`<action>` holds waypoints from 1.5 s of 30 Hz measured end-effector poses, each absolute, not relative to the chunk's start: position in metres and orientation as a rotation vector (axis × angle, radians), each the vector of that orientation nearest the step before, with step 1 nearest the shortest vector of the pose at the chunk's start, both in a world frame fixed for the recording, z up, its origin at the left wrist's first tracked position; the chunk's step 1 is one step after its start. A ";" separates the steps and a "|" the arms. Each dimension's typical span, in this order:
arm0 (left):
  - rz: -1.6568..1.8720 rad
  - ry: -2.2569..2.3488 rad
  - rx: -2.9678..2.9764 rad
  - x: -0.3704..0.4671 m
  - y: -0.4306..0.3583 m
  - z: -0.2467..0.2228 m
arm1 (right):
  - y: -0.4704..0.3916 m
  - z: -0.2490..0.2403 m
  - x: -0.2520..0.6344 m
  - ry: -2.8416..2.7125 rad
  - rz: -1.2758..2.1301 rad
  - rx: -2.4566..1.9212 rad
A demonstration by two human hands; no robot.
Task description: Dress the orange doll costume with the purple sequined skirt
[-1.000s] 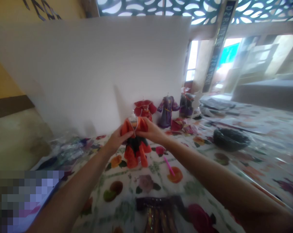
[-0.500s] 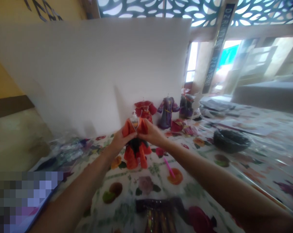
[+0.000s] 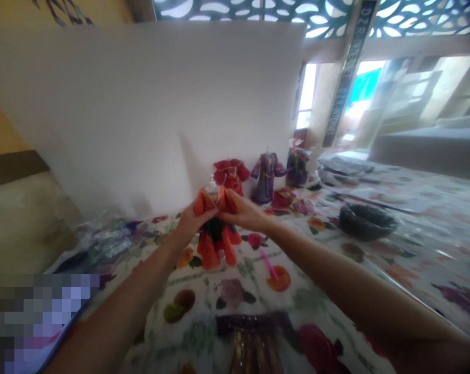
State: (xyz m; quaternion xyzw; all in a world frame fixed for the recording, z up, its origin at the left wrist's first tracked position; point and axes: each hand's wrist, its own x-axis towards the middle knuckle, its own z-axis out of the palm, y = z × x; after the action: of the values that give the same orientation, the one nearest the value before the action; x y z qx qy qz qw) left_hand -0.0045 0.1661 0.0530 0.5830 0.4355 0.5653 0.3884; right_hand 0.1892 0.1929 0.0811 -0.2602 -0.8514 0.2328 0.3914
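A small orange and black doll dress (image 3: 215,246) with a bead trim at its neck stands upright on a little stand on the table. My left hand (image 3: 193,221) is closed on the dress's left side, thumb at its front. On the other side my right hand (image 3: 244,210) pinches the cloth near the right sleeve. Just behind it stands a red doll dress (image 3: 231,174), and to the right of that a purple one (image 3: 268,179). Close to me lies a dark doll garment (image 3: 254,343) with shiny gold stripes.
A flowered cloth (image 3: 203,332) covers the table. A pink stick (image 3: 269,265) lies right of the dress. Farther right sits a black bowl-shaped bag (image 3: 367,221). Clear plastic (image 3: 113,239) is heaped at left. A white board (image 3: 160,104) rises behind.
The whole view has shifted slightly, so everything sits a little higher and further left. Both hands keep hold of the orange dress, with little other visible movement.
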 end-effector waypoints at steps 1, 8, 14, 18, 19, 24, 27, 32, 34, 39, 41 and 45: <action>1.444 1.106 1.475 -0.005 0.166 0.053 | 0.193 0.082 0.190 -2.171 0.602 -0.654; 1.439 1.104 1.419 -0.003 0.163 0.057 | 0.197 0.081 0.190 -2.174 0.653 -0.635; 1.417 1.110 1.414 -0.002 0.161 0.058 | 0.200 0.079 0.188 -2.136 0.610 -0.648; 1.389 1.089 1.433 -0.001 0.159 0.057 | 0.200 0.078 0.189 -2.126 0.592 -0.680; 1.389 1.077 1.434 -0.001 0.159 0.057 | 0.200 0.077 0.189 -2.123 0.585 -0.687; 1.408 1.136 1.368 0.002 0.158 0.056 | 0.198 0.076 0.189 -2.140 0.515 -0.718; 1.380 1.188 1.353 0.002 0.158 0.056 | 0.195 0.078 0.195 -2.151 0.502 -0.707; 1.381 1.155 1.353 0.001 0.158 0.055 | 0.176 0.080 0.223 -2.076 0.430 -0.655; 1.404 1.145 1.354 0.002 0.159 0.054 | 0.161 0.080 0.237 -2.040 0.440 -0.710; 1.512 1.050 1.392 0.004 0.158 0.052 | 0.115 0.072 0.266 -2.231 0.701 -0.788; 1.521 1.020 1.405 0.005 0.157 0.053 | 0.101 0.066 0.274 -2.377 0.788 -0.818; 1.485 1.028 1.384 0.007 0.156 0.055 | 0.084 0.049 0.284 -2.574 0.775 -0.892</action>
State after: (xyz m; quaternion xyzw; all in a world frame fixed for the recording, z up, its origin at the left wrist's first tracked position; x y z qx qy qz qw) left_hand 0.0074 0.1561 0.0547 0.5520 0.4101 0.5924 0.4199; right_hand 0.2836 0.0843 0.0486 -0.3110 -0.8980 0.2704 0.1541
